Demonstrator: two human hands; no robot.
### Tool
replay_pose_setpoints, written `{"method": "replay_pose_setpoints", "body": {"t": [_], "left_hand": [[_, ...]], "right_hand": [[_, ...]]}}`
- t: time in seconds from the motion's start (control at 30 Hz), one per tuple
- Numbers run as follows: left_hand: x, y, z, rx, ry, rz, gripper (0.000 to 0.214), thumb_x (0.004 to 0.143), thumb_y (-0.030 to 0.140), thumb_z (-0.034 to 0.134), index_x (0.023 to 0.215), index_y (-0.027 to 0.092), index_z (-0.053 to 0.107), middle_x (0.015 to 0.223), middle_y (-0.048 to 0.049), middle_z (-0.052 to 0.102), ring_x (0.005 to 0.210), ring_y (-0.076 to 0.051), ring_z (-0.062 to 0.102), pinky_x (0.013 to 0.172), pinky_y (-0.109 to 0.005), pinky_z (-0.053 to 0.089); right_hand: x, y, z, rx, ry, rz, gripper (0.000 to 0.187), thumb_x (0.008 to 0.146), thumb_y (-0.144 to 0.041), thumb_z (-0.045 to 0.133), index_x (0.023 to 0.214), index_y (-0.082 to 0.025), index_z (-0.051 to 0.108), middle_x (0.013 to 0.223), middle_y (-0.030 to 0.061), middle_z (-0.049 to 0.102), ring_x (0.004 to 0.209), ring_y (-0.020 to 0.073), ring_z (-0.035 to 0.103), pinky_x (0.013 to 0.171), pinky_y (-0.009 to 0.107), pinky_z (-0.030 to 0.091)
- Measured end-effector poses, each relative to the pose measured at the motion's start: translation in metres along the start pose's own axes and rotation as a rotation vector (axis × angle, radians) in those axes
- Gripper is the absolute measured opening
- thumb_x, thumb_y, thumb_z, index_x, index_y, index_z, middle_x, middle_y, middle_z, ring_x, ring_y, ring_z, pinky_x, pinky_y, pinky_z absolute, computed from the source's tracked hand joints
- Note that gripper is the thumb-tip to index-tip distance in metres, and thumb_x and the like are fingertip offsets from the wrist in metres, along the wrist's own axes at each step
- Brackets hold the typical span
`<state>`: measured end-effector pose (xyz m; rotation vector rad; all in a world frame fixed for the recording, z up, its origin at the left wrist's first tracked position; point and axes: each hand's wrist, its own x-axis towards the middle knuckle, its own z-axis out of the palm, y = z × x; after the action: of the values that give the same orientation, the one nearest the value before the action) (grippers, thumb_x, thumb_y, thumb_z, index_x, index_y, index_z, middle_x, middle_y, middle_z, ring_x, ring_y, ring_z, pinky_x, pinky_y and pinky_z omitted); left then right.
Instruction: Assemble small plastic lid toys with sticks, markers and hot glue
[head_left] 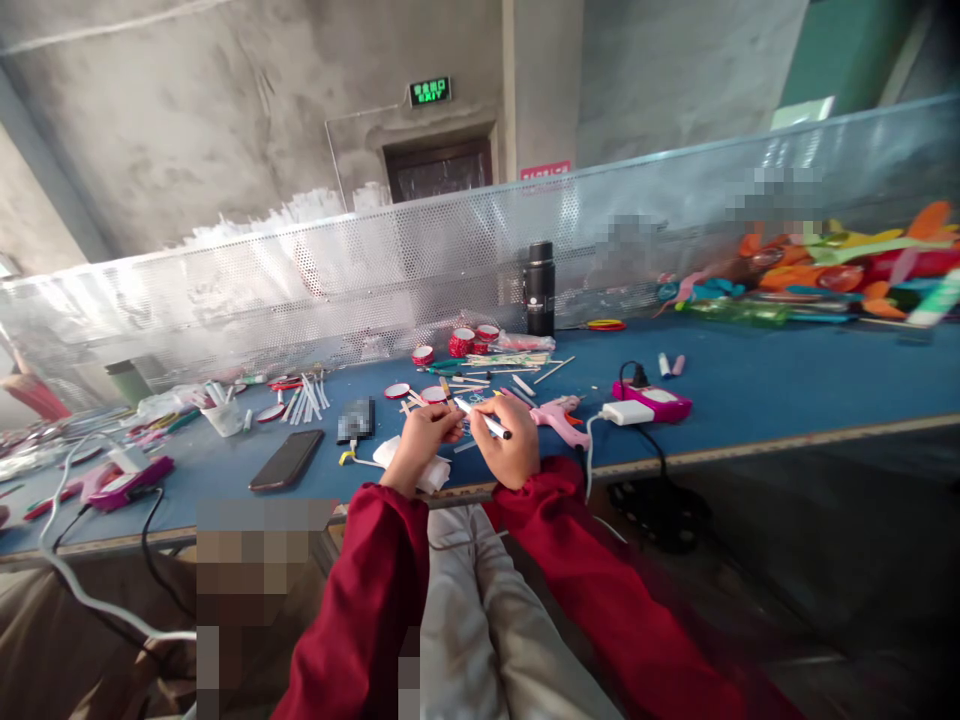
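Note:
My right hand [508, 440] is closed around a white marker pen [489, 422], its dark end pointing down and right. The other end of the pen reaches toward the fingertips of my left hand [427, 435]. Those fingers are pinched together; what they hold is too small to make out. A thin tan stick shows just above them. Beneath my left wrist lies white crumpled tissue [433, 472] at the table's front edge. Beside my right hand, a pink glue gun [561, 420] rests on the blue table [757, 390].
Red-rimmed round pieces [462, 342], thin sticks [510, 360] and a black thermos [540, 290] stand or lie beyond my hands. Left are a phone [287, 461] and a power bank [355, 420]. Right is a purple power strip [664, 403] with cables. A perforated metal screen [450, 255] runs behind.

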<state>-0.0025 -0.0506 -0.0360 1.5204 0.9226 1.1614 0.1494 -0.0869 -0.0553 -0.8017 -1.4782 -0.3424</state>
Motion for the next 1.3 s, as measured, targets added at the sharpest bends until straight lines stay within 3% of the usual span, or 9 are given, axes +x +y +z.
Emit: {"method": "replay_pose_setpoints", "body": {"t": [0.97,1.3], "left_hand": [[-0.0008,0.0001,-0.0011,0.031,-0.013,0.011,0.037,0.069,0.05,0.08,0.069,0.015,0.068,0.062,-0.0013,0.065,0.059,-0.013,0.06,0.059,-0.023,0.048],[-0.0014,0.0019,0.0012,-0.032,0.022,-0.025,0.037,0.069,0.05,0.08,0.073,0.017,0.065,0.066,-0.002,0.069,0.062,-0.016,0.067,0.054,-0.023,0.047]], "right_hand": [[-0.0003,0.0005,0.0012,-0.015,-0.017,-0.002,0.011,0.094,-0.025,0.061,0.082,-0.025,0.06,0.076,0.0032,0.068,0.077,0.0221,0.063,0.076,0.039,0.048],[-0.001,-0.0002,0.0009,0.004,-0.003,-0.005,0.011,0.094,-0.025,0.061,0.083,-0.026,0.059,0.076,0.002,0.069,0.078,0.0225,0.064,0.085,0.042,0.05]]}}
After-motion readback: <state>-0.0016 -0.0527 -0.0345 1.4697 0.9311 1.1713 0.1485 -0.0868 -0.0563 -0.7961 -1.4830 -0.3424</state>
